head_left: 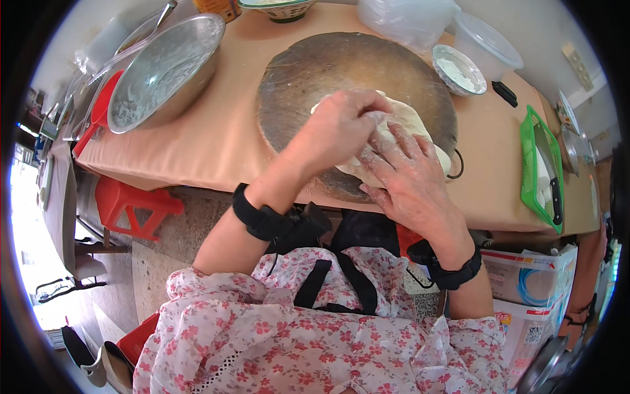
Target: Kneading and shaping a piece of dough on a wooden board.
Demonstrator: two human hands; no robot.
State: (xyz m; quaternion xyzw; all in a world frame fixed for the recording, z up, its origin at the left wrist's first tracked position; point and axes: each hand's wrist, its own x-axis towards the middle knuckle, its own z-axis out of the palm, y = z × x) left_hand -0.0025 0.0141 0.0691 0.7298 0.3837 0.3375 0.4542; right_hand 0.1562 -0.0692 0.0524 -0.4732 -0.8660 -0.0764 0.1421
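Note:
A flat, pale sheet of dough point(410, 117) lies on the near right part of a round wooden chopping board point(341, 62). My right hand point(413, 174) rests on the dough with its fingers spread, and white flour dusts them. Above the dough's left side, my left hand point(344, 125) has its fingers curled and pinched together beside the right fingertips. Whatever the pinch holds, if anything, is hidden. Both hands cover much of the dough's middle.
Left of the board stands a floury metal basin point(197, 79), with a red scoop point(102, 102) beside it. A bowl of white flour point(458, 71) sits at the back right. A green basket point(530, 164) with a black-handled knife point(556, 200) lies at the right edge.

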